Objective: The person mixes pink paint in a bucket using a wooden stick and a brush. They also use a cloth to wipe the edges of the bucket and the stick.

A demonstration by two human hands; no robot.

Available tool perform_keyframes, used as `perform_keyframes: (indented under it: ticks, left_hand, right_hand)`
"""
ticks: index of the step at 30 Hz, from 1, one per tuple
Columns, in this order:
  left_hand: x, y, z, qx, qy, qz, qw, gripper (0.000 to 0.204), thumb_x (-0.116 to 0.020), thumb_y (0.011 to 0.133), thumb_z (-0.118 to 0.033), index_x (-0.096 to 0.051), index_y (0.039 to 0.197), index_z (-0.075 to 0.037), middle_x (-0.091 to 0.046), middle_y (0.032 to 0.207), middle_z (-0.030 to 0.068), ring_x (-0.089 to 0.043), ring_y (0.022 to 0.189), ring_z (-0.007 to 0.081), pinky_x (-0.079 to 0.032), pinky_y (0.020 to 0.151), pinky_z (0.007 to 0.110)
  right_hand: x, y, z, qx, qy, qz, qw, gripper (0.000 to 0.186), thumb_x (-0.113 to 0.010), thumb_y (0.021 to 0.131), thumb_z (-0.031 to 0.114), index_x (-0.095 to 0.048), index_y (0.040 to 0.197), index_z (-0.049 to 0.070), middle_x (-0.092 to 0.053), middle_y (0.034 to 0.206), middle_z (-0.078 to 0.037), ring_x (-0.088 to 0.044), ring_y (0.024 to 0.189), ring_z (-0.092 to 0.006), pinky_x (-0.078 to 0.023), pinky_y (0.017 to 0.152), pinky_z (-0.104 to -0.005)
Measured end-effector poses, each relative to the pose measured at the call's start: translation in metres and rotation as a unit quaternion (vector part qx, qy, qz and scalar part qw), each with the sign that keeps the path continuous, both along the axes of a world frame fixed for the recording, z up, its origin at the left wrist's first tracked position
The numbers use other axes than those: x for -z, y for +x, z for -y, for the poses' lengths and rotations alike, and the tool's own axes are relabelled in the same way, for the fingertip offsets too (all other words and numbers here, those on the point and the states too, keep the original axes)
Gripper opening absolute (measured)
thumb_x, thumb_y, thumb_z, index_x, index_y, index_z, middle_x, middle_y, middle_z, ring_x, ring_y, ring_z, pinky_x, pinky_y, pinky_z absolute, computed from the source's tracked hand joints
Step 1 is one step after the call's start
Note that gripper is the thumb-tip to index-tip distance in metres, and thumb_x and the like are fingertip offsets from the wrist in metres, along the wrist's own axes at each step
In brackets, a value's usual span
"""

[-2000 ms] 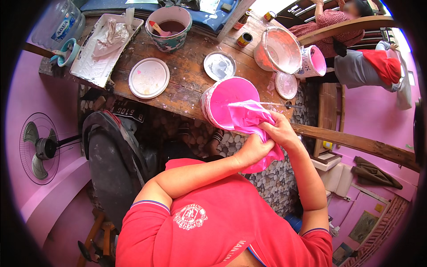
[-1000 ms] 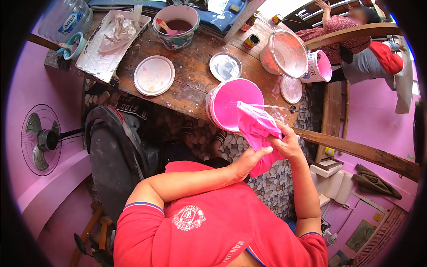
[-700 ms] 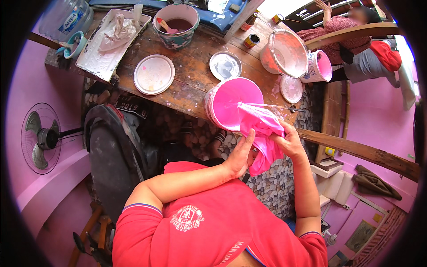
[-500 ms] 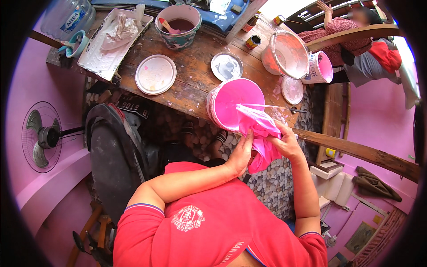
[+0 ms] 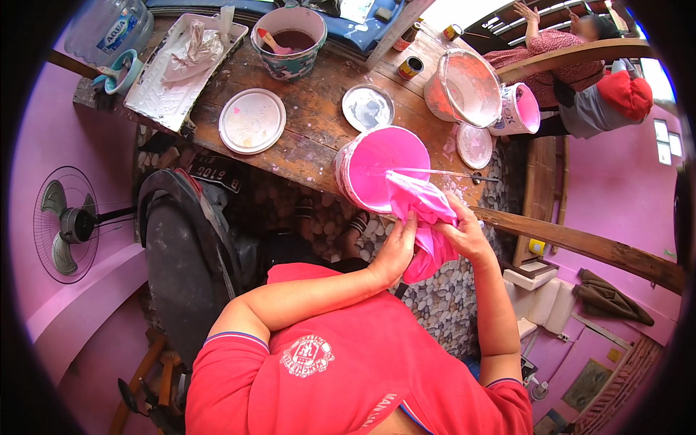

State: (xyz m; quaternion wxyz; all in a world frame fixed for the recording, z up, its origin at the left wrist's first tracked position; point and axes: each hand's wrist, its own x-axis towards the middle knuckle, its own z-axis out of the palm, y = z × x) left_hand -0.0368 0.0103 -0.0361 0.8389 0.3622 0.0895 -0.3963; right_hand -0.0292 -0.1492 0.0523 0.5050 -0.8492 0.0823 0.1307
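We hold a bunched pink cloth (image 5: 428, 203) in front of us, just past the near edge of the paint-spattered wooden table (image 5: 312, 127), its upper end lying over the rim and into the mouth of a pink-lined bucket (image 5: 377, 163), its lower end hanging under our hands. Our left hand (image 5: 395, 250) grips the cloth's left side, thumb pointing up along it; we cannot tell how the fingers behind are bent. Our right hand (image 5: 467, 232) grasps the right side, thumb in front and the other fingers partly hidden at the back. A thin rod (image 5: 453, 174) leans out of the bucket across its right rim. Beyond it on the table we have a grey-smeared lid (image 5: 367, 107), with a whitish lid (image 5: 252, 121) to the left. Farther back stands a camouflage-patterned bucket (image 5: 286, 67) with dark liquid and a red-handled brush (image 5: 268, 40) in it, near a white tray (image 5: 170, 80). On the right, a large orange-stained bucket (image 5: 464, 87) sits beside a tilted white bucket (image 5: 518, 109).
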Motion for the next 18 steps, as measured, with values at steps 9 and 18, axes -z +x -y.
perform_keyframes:
  ticks: [9, 18]
  left_hand:
    - [0.0, 0.002, -0.002, 0.023, 0.066, 0.084, 0.994, 0.074, -0.036, 0.107, -0.058, -0.042, 0.148, 0.004, -0.051, 0.145, 0.0183, -0.045, 0.137, 0.0253, -0.032, 0.115, 0.035]
    - [-0.003, 0.003, -0.004, 0.054, 0.104, 0.112, 0.987, 0.057, -0.042, 0.109, -0.048, -0.051, 0.137, 0.002, -0.057, 0.132, 0.01, -0.051, 0.121, 0.0164, -0.038, 0.107, 0.032]
  right_hand:
    - [-0.012, 0.002, -0.011, 0.037, 0.031, -0.053, 0.997, 0.046, -0.066, 0.092, 0.02, -0.059, 0.131, -0.003, -0.061, 0.123, -0.01, -0.057, 0.114, -0.0177, -0.044, 0.1, -0.0309]
    - [-0.002, 0.0, -0.011, 0.098, 0.05, -0.054, 0.992, 0.041, -0.051, 0.107, 0.03, -0.061, 0.13, -0.002, -0.066, 0.118, -0.008, -0.058, 0.11, -0.0147, -0.046, 0.097, -0.031]
